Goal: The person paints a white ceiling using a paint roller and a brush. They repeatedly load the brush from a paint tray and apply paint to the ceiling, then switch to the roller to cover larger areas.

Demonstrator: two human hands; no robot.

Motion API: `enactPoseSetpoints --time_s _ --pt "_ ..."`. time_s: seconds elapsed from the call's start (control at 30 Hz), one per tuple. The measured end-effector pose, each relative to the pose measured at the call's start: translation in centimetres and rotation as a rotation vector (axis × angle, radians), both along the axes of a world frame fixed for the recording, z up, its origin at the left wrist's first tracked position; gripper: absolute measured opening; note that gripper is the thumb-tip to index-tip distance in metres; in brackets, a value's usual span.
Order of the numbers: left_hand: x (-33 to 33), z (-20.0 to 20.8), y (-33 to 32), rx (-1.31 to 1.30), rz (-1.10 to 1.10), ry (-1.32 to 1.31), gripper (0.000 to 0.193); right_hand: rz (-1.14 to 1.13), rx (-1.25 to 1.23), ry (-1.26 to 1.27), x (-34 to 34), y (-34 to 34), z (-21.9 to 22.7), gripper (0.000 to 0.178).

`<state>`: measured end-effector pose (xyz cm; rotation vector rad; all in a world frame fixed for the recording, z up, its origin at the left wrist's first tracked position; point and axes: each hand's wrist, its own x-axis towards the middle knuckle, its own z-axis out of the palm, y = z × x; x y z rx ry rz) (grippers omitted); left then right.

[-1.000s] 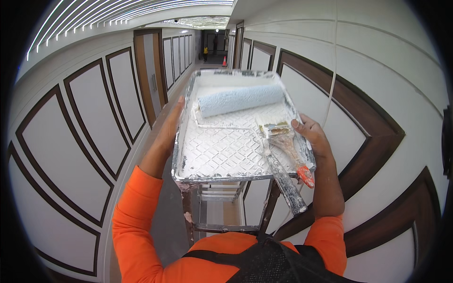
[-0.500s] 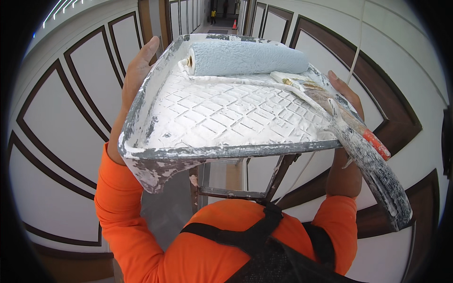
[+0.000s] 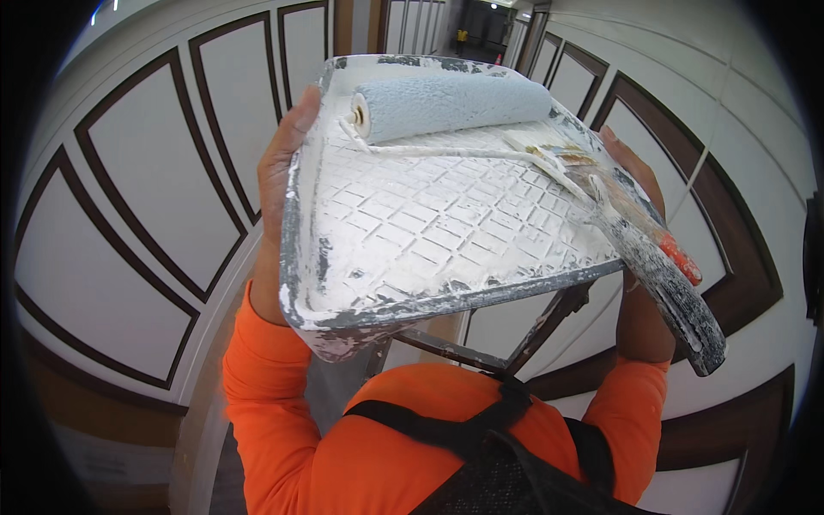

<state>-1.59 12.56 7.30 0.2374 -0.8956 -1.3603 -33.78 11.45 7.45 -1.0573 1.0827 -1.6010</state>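
Note:
A paint tray (image 3: 386, 311), grey and crusted with white paint, is held up in front of me between both hands. My left hand (image 3: 287, 142) grips its left side, fingers hidden beneath or behind the rim. On the right side, my right hand (image 3: 633, 167) holds the tray, mostly behind it. Across the tray's far end lies a paint roller with a pale blue sleeve (image 3: 455, 105); its paint-smeared handle (image 3: 674, 305) juts over the near right corner. Beside that handle rests a paintbrush with a red-tipped handle (image 3: 680, 257), its bristles toward the tray's middle.
Below the tray shows part of a brown, paint-spotted frame (image 3: 541, 330), perhaps a ladder. White walls with dark brown panel trim (image 3: 232, 154) run along both sides. Far down the corridor are a figure in yellow (image 3: 462, 39) and an orange cone (image 3: 499, 59).
The view has turned left, so the walls and corridor shift rightward. The tray now appears tilted, its near left corner lower and farther right. Both hands keep their hold.

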Motion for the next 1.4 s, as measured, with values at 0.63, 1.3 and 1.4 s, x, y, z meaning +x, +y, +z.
enactPoseSetpoints --time_s 0.63,1.3,1.4 --pt "1.4 -1.1 2.5 0.058 0.110 0.021 0.067 0.495 -0.137 0.173 -5.7 5.0 -11.5 0.047" --pt "6.7 -6.5 3.3 -0.080 0.548 -0.055 0.071 0.504 0.190 1.201 2.3 2.4 -33.2 0.093" --pt "7.6 -8.0 3.5 -0.035 0.546 -0.052 0.073 0.544 0.273 1.045 3.3 2.0 -36.3 0.090"
